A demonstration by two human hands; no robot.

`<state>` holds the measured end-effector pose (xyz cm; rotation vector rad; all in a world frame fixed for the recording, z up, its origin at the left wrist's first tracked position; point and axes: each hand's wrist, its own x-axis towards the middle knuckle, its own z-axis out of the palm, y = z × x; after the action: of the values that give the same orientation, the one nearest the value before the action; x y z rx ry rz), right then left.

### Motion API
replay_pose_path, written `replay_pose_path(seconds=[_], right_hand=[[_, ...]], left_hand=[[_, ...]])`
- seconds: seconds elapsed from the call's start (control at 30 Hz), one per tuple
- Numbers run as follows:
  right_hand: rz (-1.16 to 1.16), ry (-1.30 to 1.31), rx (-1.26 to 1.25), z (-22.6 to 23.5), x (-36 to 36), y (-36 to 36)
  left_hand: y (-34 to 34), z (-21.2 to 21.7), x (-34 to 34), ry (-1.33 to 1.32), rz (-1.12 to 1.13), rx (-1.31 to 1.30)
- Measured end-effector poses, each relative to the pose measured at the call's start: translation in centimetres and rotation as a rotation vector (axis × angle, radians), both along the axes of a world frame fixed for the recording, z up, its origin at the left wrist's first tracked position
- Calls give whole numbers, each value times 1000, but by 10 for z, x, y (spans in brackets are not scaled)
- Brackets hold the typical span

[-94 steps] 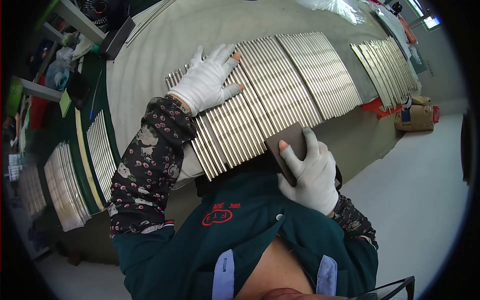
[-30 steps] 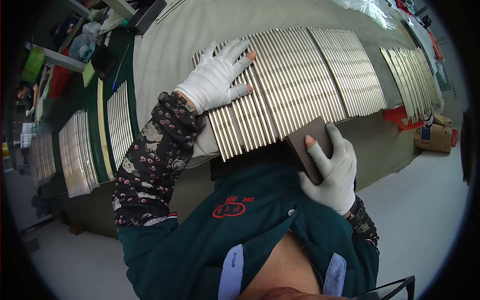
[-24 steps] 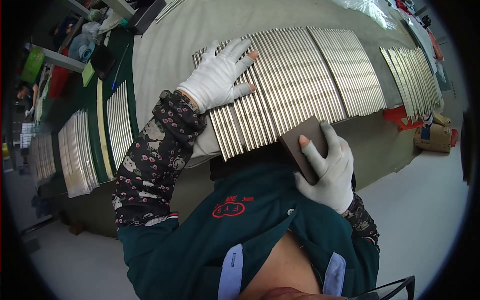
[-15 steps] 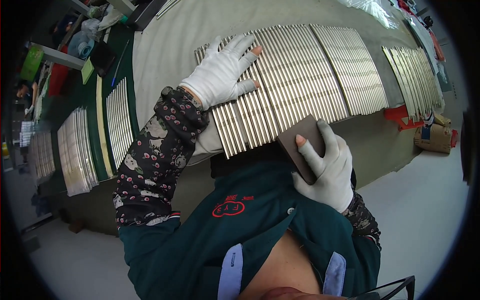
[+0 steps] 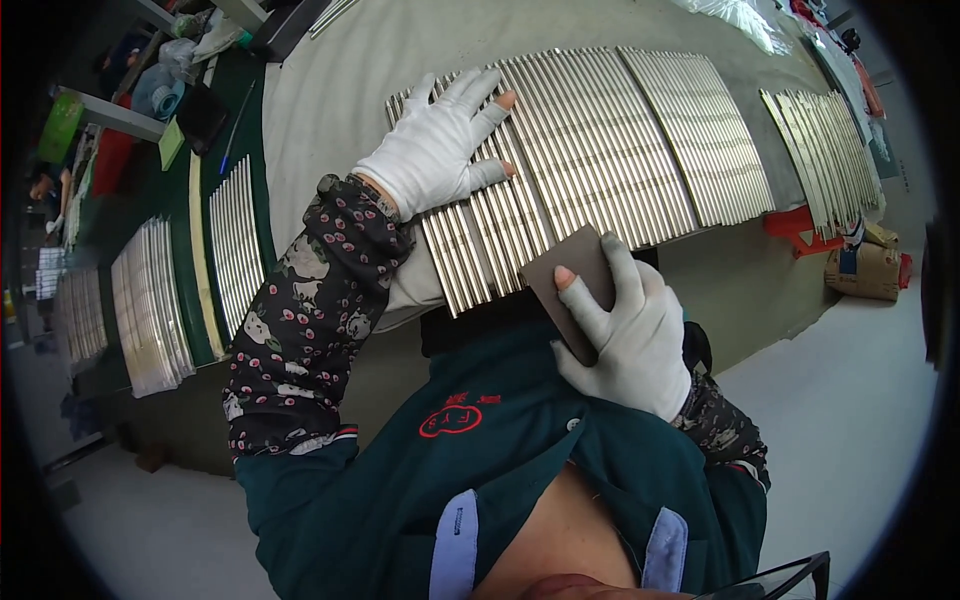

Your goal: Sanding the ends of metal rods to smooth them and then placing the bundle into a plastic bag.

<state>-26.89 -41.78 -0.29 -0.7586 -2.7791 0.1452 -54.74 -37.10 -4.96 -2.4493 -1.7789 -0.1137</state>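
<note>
Many shiny metal rods (image 5: 600, 150) lie side by side in close rows on the cloth-covered table. My left hand (image 5: 425, 145), in a white glove with bare thumb and fingertip, rests flat with spread fingers on the rods at the left of the row. My right hand (image 5: 635, 335), gloved the same way, grips a flat grey-brown rectangular block (image 5: 570, 285). The block's far edge is over the near ends of the rods; whether it presses on them I cannot tell. Its underside is hidden.
More rods (image 5: 825, 160) lie in a bundle at the far right, above a red holder (image 5: 800, 232) and a brown paper sack (image 5: 865, 265). To the left, rod bundles (image 5: 150, 305) and a blue pen (image 5: 238, 130) lie on a green surface. Clear plastic (image 5: 735, 20) lies at the back.
My right hand has moved left along the near ends of the rods with the block. My left hand stays on the rods in nearly the same place.
</note>
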Motion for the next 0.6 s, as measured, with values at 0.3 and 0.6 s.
replay_pose_path(seconds=[0.3,0.6], right_hand=[[64,8,43,-4,-15,-5],[54,5,42,-1,-18,-3]], left_hand=[[-6,-5,-5,27,9,-22],[-10,-1,-3,36,28,-33]])
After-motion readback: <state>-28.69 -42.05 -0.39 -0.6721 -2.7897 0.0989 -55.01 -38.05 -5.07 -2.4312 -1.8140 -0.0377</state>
